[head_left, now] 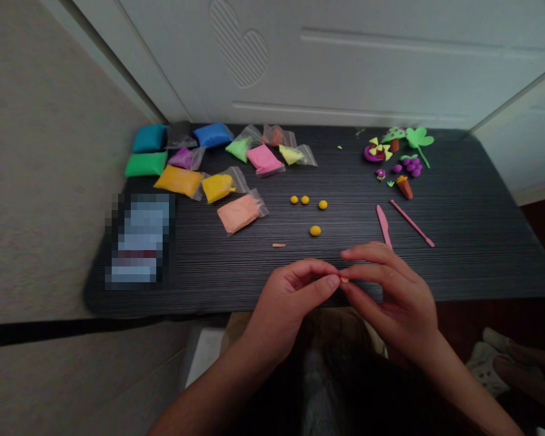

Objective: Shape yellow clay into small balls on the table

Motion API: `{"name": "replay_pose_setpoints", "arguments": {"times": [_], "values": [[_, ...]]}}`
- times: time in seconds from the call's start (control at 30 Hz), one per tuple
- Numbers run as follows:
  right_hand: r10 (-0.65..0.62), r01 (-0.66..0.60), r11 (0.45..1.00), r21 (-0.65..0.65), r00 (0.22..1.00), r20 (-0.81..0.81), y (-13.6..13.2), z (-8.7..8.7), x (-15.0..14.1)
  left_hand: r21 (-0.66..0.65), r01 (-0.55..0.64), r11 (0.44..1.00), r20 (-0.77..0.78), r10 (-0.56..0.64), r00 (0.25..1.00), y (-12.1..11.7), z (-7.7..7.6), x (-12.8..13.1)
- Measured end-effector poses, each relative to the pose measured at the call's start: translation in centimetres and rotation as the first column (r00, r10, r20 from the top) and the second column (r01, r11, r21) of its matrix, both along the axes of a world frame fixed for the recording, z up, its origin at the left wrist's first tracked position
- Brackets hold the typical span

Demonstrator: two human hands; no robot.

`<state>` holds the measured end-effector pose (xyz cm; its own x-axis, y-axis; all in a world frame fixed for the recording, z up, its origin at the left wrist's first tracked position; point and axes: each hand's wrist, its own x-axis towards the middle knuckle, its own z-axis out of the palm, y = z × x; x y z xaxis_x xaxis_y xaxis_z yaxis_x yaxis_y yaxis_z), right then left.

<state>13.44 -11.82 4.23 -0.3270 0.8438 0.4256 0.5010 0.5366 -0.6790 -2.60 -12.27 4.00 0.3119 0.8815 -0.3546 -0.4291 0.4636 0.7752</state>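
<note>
My left hand (pixel 290 297) and my right hand (pixel 390 290) meet over the near edge of the dark table (pixel 481 242). Their fingertips pinch a tiny peach-coloured piece of clay (pixel 344 280) between them. Just beyond my hands lie a thin peach clay strip (pixel 278 245) and several small yellow clay balls (pixel 315 230). A peach clay bag (pixel 240 212) lies open to the left of them.
Bags of coloured clay (pixel 181 180) are spread across the table's back left. Finished clay figures (pixel 397 154) sit at the back right. Two pink modelling tools (pixel 384 225) lie beside my right hand. A blurred-out flat item (pixel 138 239) rests at the left edge.
</note>
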Motion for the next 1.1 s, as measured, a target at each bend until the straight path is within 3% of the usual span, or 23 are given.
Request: {"name": "replay_pose_setpoints", "arguments": {"times": [0.27,0.77,1.1], "values": [[0.006,-0.006,1.000,-0.005,1.000,-0.002,0.07,0.20,-0.08,0.001,0.005,1.000,-0.045,-0.005,0.999,0.01,-0.06,-0.04],[0.021,-0.021,1.000,0.011,1.000,0.021,0.12,-0.20,0.00,-0.061,-0.001,0.998,0.013,0.002,1.000,0.07,0.04,0.07],[-0.009,0.010,1.000,-0.011,0.999,0.039,0.10,-0.45,0.18,-0.022,-0.074,0.997,-0.108,0.071,0.992,0.06,-0.29,-0.15]]}}
